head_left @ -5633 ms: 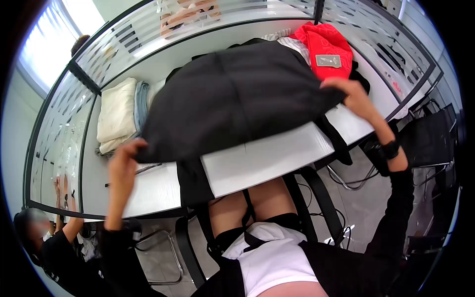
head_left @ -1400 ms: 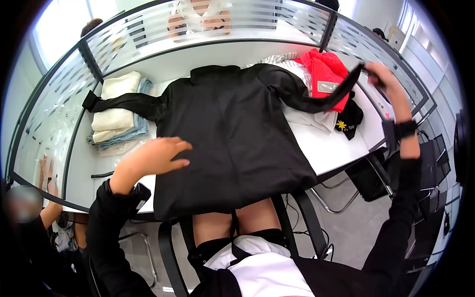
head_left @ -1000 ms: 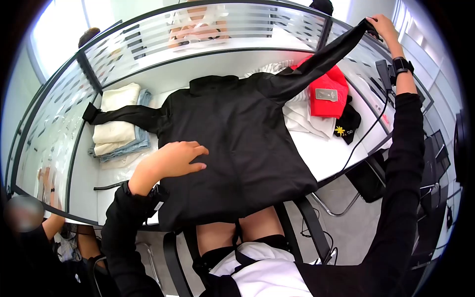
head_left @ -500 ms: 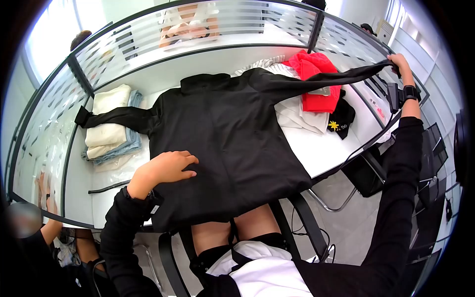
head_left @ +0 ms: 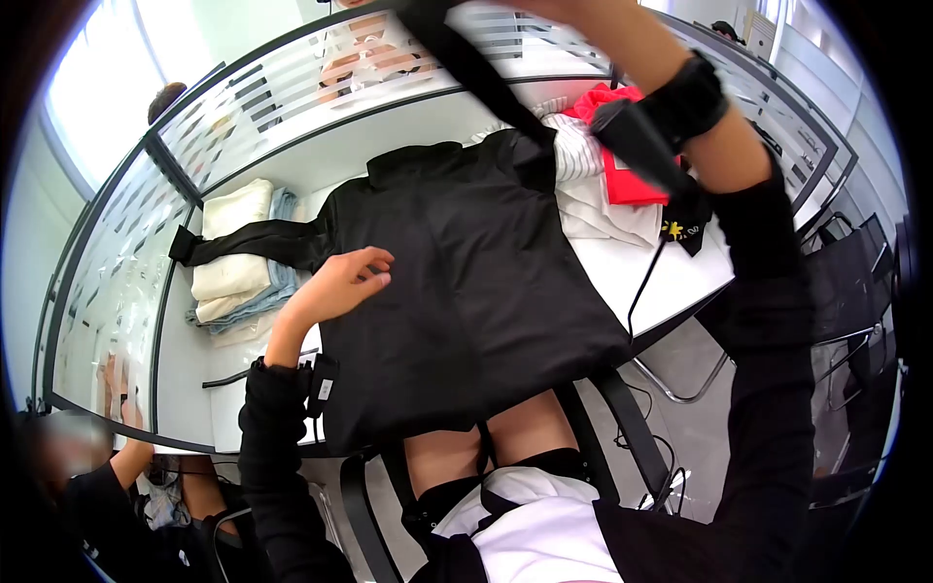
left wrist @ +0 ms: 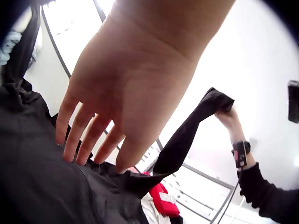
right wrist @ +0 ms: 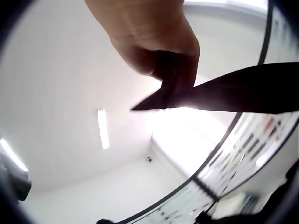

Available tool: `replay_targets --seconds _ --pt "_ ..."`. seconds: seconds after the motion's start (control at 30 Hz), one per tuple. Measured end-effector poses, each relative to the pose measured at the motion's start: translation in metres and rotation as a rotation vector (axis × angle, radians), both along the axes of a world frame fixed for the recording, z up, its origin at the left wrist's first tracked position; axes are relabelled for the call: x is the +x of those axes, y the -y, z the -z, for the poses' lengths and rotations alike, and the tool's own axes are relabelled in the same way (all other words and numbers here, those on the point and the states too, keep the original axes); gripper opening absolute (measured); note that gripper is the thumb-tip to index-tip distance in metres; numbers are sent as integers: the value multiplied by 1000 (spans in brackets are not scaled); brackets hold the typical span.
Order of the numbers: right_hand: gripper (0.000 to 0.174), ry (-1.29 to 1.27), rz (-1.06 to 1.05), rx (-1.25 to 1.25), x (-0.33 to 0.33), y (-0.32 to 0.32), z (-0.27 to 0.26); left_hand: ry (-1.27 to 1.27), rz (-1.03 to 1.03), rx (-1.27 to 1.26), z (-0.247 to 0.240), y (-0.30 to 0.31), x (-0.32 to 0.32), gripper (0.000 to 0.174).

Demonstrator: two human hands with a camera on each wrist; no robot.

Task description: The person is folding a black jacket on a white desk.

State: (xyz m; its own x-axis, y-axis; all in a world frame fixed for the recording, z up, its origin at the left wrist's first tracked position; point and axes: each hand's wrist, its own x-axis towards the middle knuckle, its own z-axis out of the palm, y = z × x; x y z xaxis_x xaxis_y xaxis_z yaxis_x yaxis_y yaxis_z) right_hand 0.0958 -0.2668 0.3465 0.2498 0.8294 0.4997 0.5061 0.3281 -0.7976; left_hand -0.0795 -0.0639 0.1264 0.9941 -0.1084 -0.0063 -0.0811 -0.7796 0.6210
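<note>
A black long-sleeved jacket (head_left: 466,282) lies spread on the white desk, its collar at the far side and its hem over the near edge. High above the collar, at the top edge of the head view, my right hand (head_left: 573,12) grips the end of the jacket's right-hand sleeve (head_left: 476,73), which slants up from the shoulder. In the right wrist view the curled fingers of that hand (right wrist: 154,37) pinch the dark sleeve end. My left hand (head_left: 340,285) is over the jacket's left half, fingers relaxed. The other sleeve (head_left: 253,243) stretches left across folded clothes.
Folded cream (head_left: 233,277) and light blue clothes (head_left: 282,282) are stacked at the left. To the right lie a red garment (head_left: 627,185), a white one (head_left: 603,214) and a black one (head_left: 692,223). A glazed partition (head_left: 262,92) rings the desk. Another person (head_left: 117,496) sits at lower left.
Earlier both hands spread the jacket out by its hem. Since then my right hand has taken the right-hand sleeve end, drawn it out rightward, and now swung it up and left across the jacket.
</note>
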Motion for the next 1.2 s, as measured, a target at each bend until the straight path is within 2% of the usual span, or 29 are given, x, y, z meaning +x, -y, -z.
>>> replay_targets --seconds 0.13,0.17,0.2,0.27,0.33,0.37,0.43,0.47,0.5,0.63,0.67,0.73,0.77,0.8,0.87,0.93,1.1,1.2 --pt "59 246 -92 -157 -28 -30 66 -27 -198 -294 29 -38 11 28" --pt "58 194 -26 -200 -24 -30 81 -182 -232 -527 39 -51 13 28" --pt "50 150 8 -337 -18 -23 91 -206 -356 -481 49 -62 11 27" --pt "42 -53 78 -347 6 -15 125 -274 -416 -590 57 -67 9 30" --pt "36 -311 178 -286 31 -5 163 -101 -361 -645 75 -72 10 45" --pt "30 -460 223 -248 41 -1 181 -44 -311 -686 78 -71 10 59" --pt "24 -726 301 -176 48 9 210 16 -301 -918 85 -66 11 62" --pt "22 -826 265 -108 58 12 232 46 -291 -1032 90 -64 12 63" --pt "21 -911 265 -75 61 14 248 135 -325 -1071 97 -62 13 51" --pt "18 -1081 229 -2 64 17 297 199 -169 -1178 90 -66 9 29" --pt "17 -1103 254 -11 64 18 308 215 -174 -1223 90 -66 8 30" --pt "16 -998 319 -115 60 18 322 240 -187 -1312 89 -64 7 32" --pt "15 -876 271 -130 59 18 326 208 -208 -1377 84 -65 6 32" --pt "14 -786 371 -182 60 20 329 252 -330 -1332 83 -60 5 33" --pt "14 -725 420 -191 59 22 325 277 -362 -1383 79 -59 2 34" --pt "15 -646 474 -214 62 21 327 337 -207 -1305 84 -65 1 35" --pt "12 -180 640 -298 59 25 326 372 -207 -1313 93 -78 -5 34" --pt "13 47 753 -232 64 27 333 395 -65 -1362 95 -82 -9 34"
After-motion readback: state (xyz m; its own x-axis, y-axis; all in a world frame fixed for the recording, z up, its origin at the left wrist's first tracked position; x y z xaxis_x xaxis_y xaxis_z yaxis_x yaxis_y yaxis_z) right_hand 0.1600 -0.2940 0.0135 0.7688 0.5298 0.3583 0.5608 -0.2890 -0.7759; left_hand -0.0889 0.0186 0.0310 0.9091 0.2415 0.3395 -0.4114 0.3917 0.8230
